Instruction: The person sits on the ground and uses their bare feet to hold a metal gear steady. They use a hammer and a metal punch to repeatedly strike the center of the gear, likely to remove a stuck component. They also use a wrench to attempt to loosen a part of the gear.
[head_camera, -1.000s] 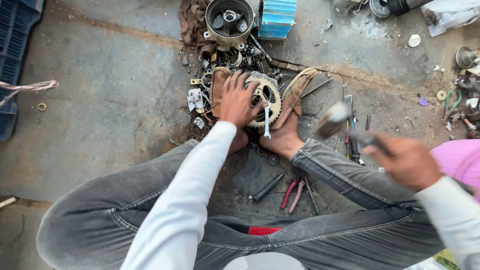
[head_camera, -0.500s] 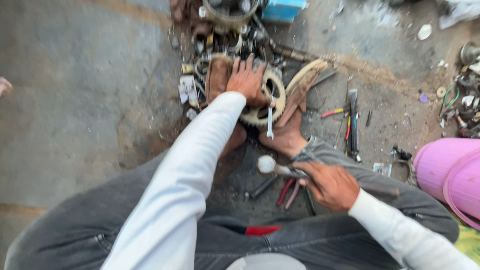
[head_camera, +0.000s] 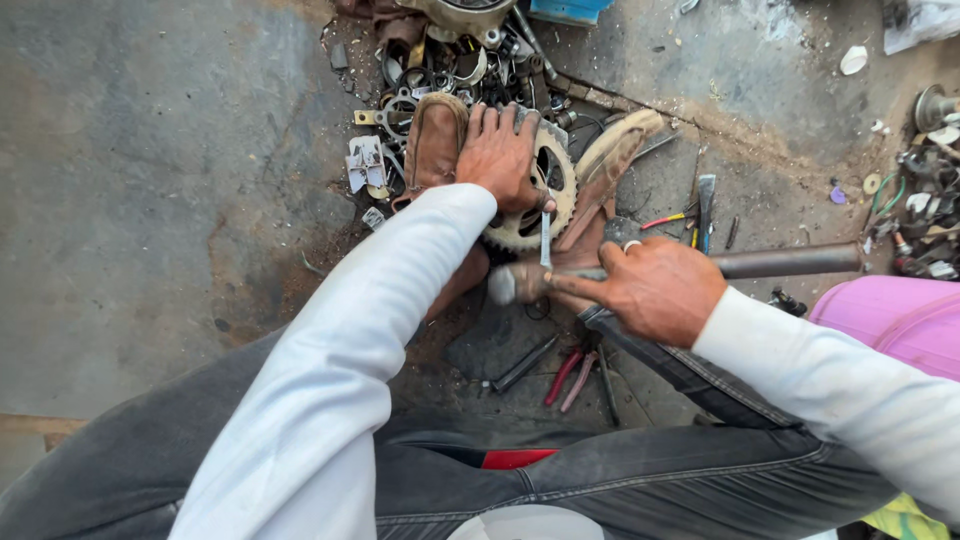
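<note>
A toothed metal sprocket (head_camera: 553, 196) lies on the ground, wedged between my two brown sandals (head_camera: 432, 140). My left hand (head_camera: 505, 155) presses down on it, and a thin metal punch (head_camera: 545, 243) stands at the sprocket's near edge just below the thumb. My right hand (head_camera: 655, 288) is closed around a hammer (head_camera: 790, 262) with a long metal-pipe handle that runs off to the right. The hammer's head (head_camera: 506, 285) sits low beside the foot of the punch. Whether head and punch touch is unclear.
A heap of small metal parts (head_camera: 445, 65) lies beyond the sprocket. Red-handled pliers (head_camera: 568, 376) and a dark rod (head_camera: 525, 363) rest between my legs. Screwdrivers (head_camera: 702, 212) lie at right, more scrap (head_camera: 925, 195) at far right, a pink object (head_camera: 895, 325) beside my right arm.
My right hand swung the hammer down from a raised spot on the right to the punch at the sprocket. My left hand stayed on the sprocket. The view moved closer.
</note>
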